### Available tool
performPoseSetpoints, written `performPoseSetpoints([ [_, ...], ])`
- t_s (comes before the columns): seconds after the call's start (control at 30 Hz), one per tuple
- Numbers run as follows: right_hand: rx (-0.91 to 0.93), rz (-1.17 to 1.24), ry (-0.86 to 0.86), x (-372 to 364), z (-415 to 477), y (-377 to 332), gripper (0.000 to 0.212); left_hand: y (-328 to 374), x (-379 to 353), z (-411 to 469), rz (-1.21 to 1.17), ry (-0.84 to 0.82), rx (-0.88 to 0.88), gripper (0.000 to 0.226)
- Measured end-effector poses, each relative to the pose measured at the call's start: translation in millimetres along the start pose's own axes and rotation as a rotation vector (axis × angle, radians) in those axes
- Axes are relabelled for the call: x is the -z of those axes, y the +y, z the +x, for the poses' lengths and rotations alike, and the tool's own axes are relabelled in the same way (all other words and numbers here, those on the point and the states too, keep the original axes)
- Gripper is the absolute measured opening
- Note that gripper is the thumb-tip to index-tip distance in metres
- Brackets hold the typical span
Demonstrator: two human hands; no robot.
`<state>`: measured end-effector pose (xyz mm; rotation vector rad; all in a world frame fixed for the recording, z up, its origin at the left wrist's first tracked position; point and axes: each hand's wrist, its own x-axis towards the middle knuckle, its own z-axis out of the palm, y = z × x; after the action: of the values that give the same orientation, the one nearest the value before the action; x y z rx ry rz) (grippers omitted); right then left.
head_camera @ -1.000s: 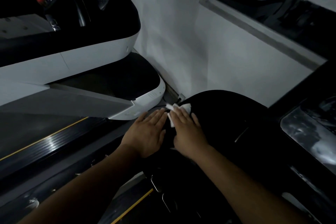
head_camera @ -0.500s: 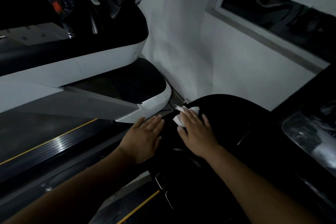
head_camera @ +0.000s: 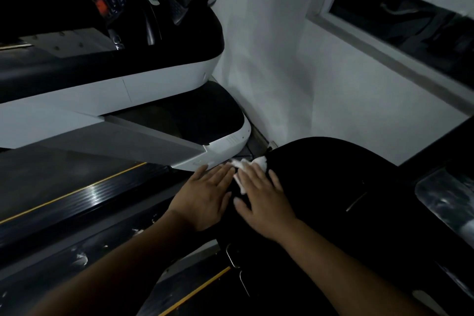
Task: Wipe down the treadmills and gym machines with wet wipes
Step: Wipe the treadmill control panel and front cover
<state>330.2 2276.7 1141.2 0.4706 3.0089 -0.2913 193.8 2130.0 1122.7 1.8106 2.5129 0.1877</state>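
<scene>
Head camera, the only view: both forearms reach forward and down onto a black motor hood (head_camera: 333, 174), the rounded front cover of a treadmill set close to a pale wall (head_camera: 282, 84). The right hand (head_camera: 264, 200) lies flat with its fingers straight and slightly spread, pressing a crumpled white wet wipe (head_camera: 259, 162) against the hood's far left edge. Only the wipe's bunched ends show past the fingertips; the rest is hidden under the palm. A flat palm rather than a pinch suits this job, I judge, since it spreads pressure over more cloth and lets the wipe slide across the curved plastic.

The left hand (head_camera: 205, 195) lies just beside the right, almost touching it, fingers straight and together, holding nothing. It rests at the hood's edge, probably to steady a forward lean. Beyond its fingertips sits the white shell of a neighbouring treadmill (head_camera: 164, 87), and a dark side rail (head_camera: 84, 195) with a gold stripe runs off to the left.

Most of the hood to the right of the hands looks dark and unmarked, though the light is too dim to tell wiped from unwiped.
</scene>
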Motion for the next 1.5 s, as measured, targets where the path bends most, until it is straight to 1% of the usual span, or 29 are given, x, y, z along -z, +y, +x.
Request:
performPoseSetpoints([
  [0.07,0.064,-0.038,-0.038,-4,-19,8,0.08,0,0,-1,0.01,0.015,0.011,0.062],
  [0.1,0.036,-0.058,-0.042,-1,-19,17,0.081,0,0,-4,0.011,0.008,0.02,0.062],
  [0.17,-0.086,-0.061,-0.015,6,-4,26,0.088,-2,-1,-15,0.007,0.005,0.035,0.064],
  [0.2,-0.133,-0.045,-0.004,8,5,22,0.091,-4,-3,-21,-0.001,0.006,0.05,0.065],
  [0.23,-0.139,-0.023,0.0,8,11,11,0.093,-7,-5,-27,-0.013,0.009,0.066,0.067],
  [0.27,-0.102,-0.008,-0.007,4,11,-1,0.093,-9,-6,-31,-0.028,0.006,0.078,0.068],
  [0.33,0.053,-0.003,-0.052,-5,-5,-18,0.089,-11,-8,-32,-0.063,-0.007,0.089,0.07],
  [0.37,0.122,-0.023,-0.071,-5,-17,-15,0.086,-10,-8,-31,-0.073,0.001,0.093,0.071],
  [0.4,0.153,-0.061,-0.082,-3,-23,-4,0.085,-8,-7,-30,-0.079,0.017,0.095,0.071],
  [0.43,0.135,-0.104,-0.083,0,-24,10,0.084,-7,-4,-29,-0.087,0.024,0.094,0.072],
  [0.5,-0.002,-0.161,-0.062,7,-11,31,0.088,-5,-1,-30,-0.1,0.012,0.091,0.075],
  [0.57,-0.096,-0.123,-0.039,10,7,22,0.094,-4,1,-31,-0.095,0.006,0.088,0.077],
  [0.6,-0.089,-0.08,-0.041,8,10,9,0.095,-4,1,-31,-0.083,0.002,0.081,0.076],
  [0.67,0.022,-0.036,-0.061,1,-1,-12,0.091,-5,0,-30,-0.053,0.02,0.072,0.074],
  [0.73,0.097,-0.064,-0.085,0,-20,-8,0.085,-5,-2,-31,-0.042,0.024,0.073,0.073],
  [0.77,0.073,-0.075,-0.085,0,-22,2,0.085,-5,-3,-31,-0.04,0.014,0.074,0.074],
  [0.83,-0.058,-0.071,-0.043,3,-9,13,0.089,-4,-2,-31,-0.043,0.013,0.079,0.074],
  [0.9,-0.15,-0.01,-0.003,2,10,3,0.094,-4,-2,-30,-0.032,0.027,0.073,0.074],
  [0.93,-0.147,0.019,-0.007,1,14,-8,0.095,-5,-4,-30,-0.03,0.017,0.067,0.075],
  [1.0,-0.072,0.037,-0.019,-6,9,-24,0.092,-6,-4,-31,-0.014,0.011,0.062,0.073],
  [1.07,-0.002,0.066,0.009,-8,-2,-23,0.083,-9,-5,-38,0.048,0.044,0.056,0.066],
  [1.1,0.017,0.104,0.051,-9,-4,-19,0.076,-12,-6,-44,0.064,0.07,0.053,0.063],
  [1.13,0.038,0.147,0.113,-9,-3,-15,0.064,-15,-8,-49,0.066,0.087,0.045,0.061],
  [1.2,0.079,0.195,0.317,-13,3,-12,0.038,-18,-8,-59,0.071,0.108,0.036,0.06],
  [1.23,0.084,0.198,0.411,-16,6,-11,0.033,-18,-8,-61,0.082,0.122,0.038,0.06],
  [1.27,0.069,0.19,0.451,-17,7,-13,0.036,-17,-8,-62,0.091,0.133,0.04,0.06],
  [1.33,0.021,0.127,0.46,-21,6,-15,0.048,-17,-7,-61,0.087,0.143,0.047,0.06],
  [1.43,-0.057,0.033,0.399,-29,9,-20,0.047,-16,-7,-62,0.089,0.15,0.054,0.06],
  [1.5,-0.102,0.029,0.36,-34,16,-31,0.053,-16,-7,-62,0.096,0.156,0.055,0.06],
])
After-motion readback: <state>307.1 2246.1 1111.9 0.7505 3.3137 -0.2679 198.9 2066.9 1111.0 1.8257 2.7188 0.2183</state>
